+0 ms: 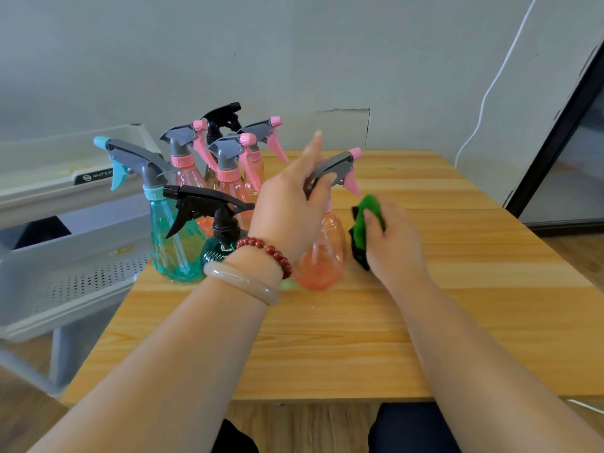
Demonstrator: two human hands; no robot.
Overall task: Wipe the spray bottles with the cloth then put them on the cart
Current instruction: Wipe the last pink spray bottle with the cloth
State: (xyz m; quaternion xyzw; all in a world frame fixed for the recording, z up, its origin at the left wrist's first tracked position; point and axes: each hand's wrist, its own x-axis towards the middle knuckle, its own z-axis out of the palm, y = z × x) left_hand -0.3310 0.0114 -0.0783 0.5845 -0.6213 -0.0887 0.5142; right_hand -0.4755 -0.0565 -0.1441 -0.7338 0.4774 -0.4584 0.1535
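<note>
Pink spray bottle (322, 256) stands near upright on the surface (457, 289), nozzle pointing right. My left grip (291, 204) holds its head; my right grip (392, 243) clutches the green cloth (367, 217) just beside it.

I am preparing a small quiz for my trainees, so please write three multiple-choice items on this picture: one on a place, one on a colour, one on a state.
1. On which side of the table does the cart stand?
A) left B) right C) on top of it
2. What colour is the cloth?
A) white B) yellow C) green
3. What does the left hand do?
A) lies flat B) grips the head of the pink bottle C) hangs idle

Answers: 1 A, the cart shows past the table's left edge; 2 C, the cloth in the right hand is green; 3 B, its fingers curl round the sprayer head.
</note>
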